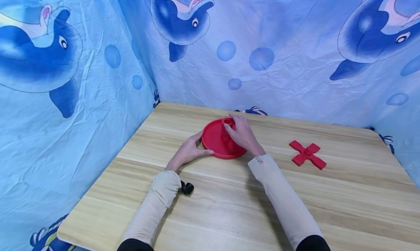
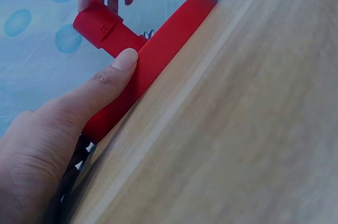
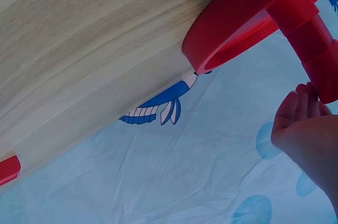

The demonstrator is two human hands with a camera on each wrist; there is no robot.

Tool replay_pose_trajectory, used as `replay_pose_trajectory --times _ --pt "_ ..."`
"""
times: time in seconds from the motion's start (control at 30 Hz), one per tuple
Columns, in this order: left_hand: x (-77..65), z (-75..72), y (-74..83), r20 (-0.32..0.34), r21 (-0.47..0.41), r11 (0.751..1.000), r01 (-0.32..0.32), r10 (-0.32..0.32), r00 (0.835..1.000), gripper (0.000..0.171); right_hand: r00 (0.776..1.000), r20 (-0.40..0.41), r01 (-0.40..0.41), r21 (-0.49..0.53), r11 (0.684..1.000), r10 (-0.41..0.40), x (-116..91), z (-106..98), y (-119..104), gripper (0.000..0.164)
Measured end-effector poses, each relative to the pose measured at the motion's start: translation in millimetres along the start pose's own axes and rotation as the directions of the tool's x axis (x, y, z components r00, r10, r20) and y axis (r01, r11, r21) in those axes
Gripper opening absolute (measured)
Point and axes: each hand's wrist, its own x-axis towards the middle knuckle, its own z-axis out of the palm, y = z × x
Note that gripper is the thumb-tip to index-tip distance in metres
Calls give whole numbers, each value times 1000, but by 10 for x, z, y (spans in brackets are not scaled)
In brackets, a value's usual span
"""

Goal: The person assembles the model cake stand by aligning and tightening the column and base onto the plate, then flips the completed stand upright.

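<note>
A red round tray (image 1: 214,136) with a raised rim lies flat on the wooden table. From its middle rises a red stepped post (image 2: 103,28) with a hollow top and small raised marks on its side. My left hand (image 1: 187,152) grips the tray's left side, its thumb against the near rim and its fingers spread around the far side. With the fingertips of my right hand (image 1: 243,134), I hold the upper end of the post. In the right wrist view, those fingers (image 3: 301,100) reach round the wide end of the post.
A red four-armed cross piece (image 1: 307,154) lies on the table to the right. The wooden table (image 1: 223,207) reaches back to a blue curtain (image 1: 279,90) printed with dolphins, which also hangs along both sides. A small black device (image 1: 187,188) is at the left wrist.
</note>
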Motion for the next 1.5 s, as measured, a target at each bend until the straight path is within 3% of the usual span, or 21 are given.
replay_pose_trajectory --times 0.2,0.47,0.77,1.17,1.5 --pt "0 -4 1 3 14 1000 6 -6 1000 105 999 -1 -47 3 999 47 8 14 1 62" --pt "9 -3 3 4 -7 1000 0 0 1000 106 1000 4 -7 42 999 7 2 16 14 58" --pt "1 0 -4 8 -20 1000 5 -5 1000 106 1000 -7 -23 25 999 23 7 23 35 61" --pt "-8 -16 16 12 -17 1000 13 -13 1000 108 996 -31 84 65 994 -82 -18 43 96 51" --pt "-2 -21 17 21 6 1000 20 -21 1000 108 997 -81 26 96 995 -18 2 101 100 54"
